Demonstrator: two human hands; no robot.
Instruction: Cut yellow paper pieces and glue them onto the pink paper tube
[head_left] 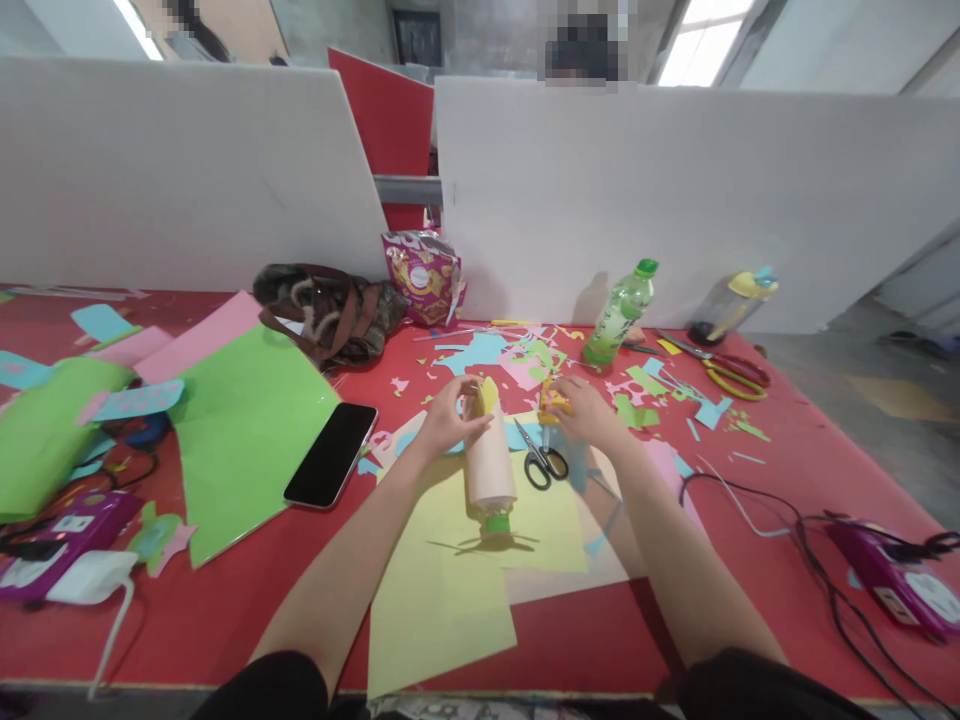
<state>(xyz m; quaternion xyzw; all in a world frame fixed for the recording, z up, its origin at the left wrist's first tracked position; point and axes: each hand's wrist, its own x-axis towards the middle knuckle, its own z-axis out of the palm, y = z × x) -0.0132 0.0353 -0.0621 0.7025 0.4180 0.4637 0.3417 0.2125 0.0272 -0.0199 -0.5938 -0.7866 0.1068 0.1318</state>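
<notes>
At the red bench (247,610), your left hand (448,415) pinches a yellow cut-out (487,395) against the paper-wrapped bottle (489,462), which is tilted over a yellow sheet (450,590). Your right hand (589,412) grips a yellow scrap (553,402) beside the scissors (544,460). Attaching either piece calls for a steady bottle.

No text can be read. Print is seen on the snack bag (420,275) at upper centre, on the green bottle (616,318) to its right and on the purple power strip (896,580) at lower right, but all of it is blurred.
</notes>
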